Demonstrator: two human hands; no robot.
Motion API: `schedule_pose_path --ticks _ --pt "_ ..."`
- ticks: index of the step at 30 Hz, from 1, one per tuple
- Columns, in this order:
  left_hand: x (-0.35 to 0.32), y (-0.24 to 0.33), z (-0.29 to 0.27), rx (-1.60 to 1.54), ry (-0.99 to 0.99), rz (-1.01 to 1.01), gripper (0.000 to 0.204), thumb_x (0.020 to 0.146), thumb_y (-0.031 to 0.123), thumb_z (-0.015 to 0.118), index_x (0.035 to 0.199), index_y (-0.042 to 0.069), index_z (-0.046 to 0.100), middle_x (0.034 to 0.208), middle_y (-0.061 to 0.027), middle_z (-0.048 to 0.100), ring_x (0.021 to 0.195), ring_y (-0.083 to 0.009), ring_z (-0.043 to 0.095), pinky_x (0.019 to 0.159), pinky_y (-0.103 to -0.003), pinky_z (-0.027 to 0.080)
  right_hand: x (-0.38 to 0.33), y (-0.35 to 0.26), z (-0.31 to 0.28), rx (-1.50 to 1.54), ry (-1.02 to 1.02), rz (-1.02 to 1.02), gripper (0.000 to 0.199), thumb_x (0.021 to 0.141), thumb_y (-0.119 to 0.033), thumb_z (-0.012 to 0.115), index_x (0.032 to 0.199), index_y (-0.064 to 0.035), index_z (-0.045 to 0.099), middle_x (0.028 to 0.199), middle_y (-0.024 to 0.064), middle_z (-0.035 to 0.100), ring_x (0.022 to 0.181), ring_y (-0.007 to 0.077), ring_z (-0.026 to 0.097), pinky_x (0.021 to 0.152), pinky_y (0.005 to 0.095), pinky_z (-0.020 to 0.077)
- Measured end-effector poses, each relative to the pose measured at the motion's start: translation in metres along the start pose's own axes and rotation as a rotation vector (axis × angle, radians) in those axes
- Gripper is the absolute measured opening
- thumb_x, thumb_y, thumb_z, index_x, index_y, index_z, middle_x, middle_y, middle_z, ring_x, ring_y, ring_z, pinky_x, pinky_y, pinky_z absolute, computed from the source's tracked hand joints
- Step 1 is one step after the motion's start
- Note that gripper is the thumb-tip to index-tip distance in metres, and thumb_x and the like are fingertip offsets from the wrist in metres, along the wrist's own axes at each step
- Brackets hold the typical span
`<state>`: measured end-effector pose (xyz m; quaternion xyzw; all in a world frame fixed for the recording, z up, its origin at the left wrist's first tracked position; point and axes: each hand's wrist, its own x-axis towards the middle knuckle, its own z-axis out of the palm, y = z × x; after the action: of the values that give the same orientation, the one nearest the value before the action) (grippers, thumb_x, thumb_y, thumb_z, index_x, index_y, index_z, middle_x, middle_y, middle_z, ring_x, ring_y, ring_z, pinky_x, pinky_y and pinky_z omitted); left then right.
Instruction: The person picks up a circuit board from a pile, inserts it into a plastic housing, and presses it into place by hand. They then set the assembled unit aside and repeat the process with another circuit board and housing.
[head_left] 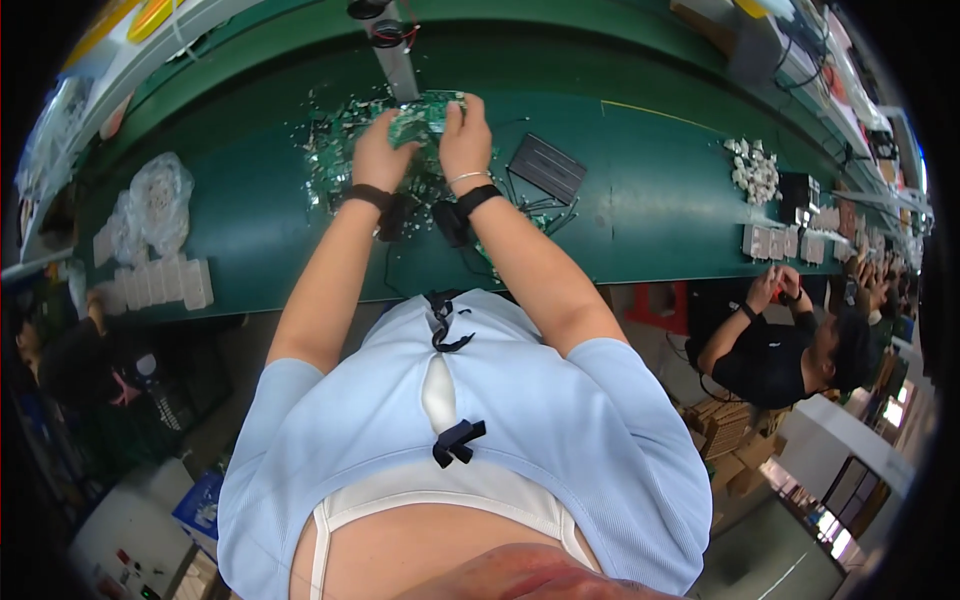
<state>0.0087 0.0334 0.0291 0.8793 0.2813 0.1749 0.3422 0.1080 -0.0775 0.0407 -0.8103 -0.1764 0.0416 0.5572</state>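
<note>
Leftmost, one row of white blocks (160, 285) and one clear plastic bag (155, 200) on the green desk (650, 190). Centre: left hand (378, 150) and right hand (465, 135), each grip closed on one green circuit board (425, 112) above a scatter of board pieces (335, 150), uncountable. One black panel (547, 167). Far right, white parts (755, 170) blur.

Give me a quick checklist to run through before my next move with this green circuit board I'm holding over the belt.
1. Both hands on the green circuit board: ok, left hand and right hand grip it from either side.
2. Board held above the green belt: ok.
3. Pile of loose boards below the hands: not ok, scattered untidily.
4. Black ribbed part apart from the hands: ok.
5. Wrist straps fastened: ok.
6. Board free of damage: cannot tell, too small.
</note>
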Motion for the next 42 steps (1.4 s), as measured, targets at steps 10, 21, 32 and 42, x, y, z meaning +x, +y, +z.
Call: schedule_pose_path --ticks 10,21,32,42 --pt "-0.042 0.039 -0.021 0.230 0.158 0.190 0.058 0.079 0.017 0.076 0.132 0.006 0.055 0.141 -0.0180 0.050 0.129 -0.0415 0.047 0.108 -0.048 0.038 0.004 0.090 -0.090 -0.365 -0.236 -0.244 0.049 0.079 -0.016 0.072 0.125 -0.0026 0.060 0.117 0.0219 0.064 0.116 0.0386 0.058 0.102 0.0445 0.0449" --pt "-0.111 0.054 0.080 0.104 -0.818 0.088 0.048 0.083 0.021 0.074 0.124 0.002 0.058 0.115 -0.0208 0.063 0.106 -0.0381 0.063 0.092 -0.043 0.051 -0.032 0.181 -0.241 -0.693 -0.770 0.469 0.048 0.071 -0.028 0.083 0.109 -0.0031 0.067 0.102 0.0173 0.071 0.096 0.0361 0.067 0.086 0.0420 0.0535" --pt "-0.122 0.018 0.125 -0.089 -0.961 -0.225 0.034 0.081 0.024 0.079 0.099 -0.003 0.068 0.092 -0.0144 0.071 0.084 -0.0271 0.069 0.079 -0.035 0.055 -0.103 0.209 -0.245 -0.005 -0.548 0.628 0.023 0.085 -0.018 0.077 0.100 -0.0048 0.066 0.093 0.0050 0.070 0.084 0.0206 0.067 0.073 0.0342 0.0519" --pt "-0.103 0.062 0.140 -0.744 -0.771 -0.157 0.029 0.088 0.012 0.075 0.112 0.000 0.066 0.108 -0.0085 0.066 0.096 -0.0195 0.067 0.085 -0.031 0.053 -0.060 0.136 -0.280 0.702 -0.150 0.503 0.007 0.097 -0.006 0.063 0.103 -0.0031 0.066 0.098 0.0004 0.069 0.091 0.0115 0.063 0.079 0.0292 0.0485"
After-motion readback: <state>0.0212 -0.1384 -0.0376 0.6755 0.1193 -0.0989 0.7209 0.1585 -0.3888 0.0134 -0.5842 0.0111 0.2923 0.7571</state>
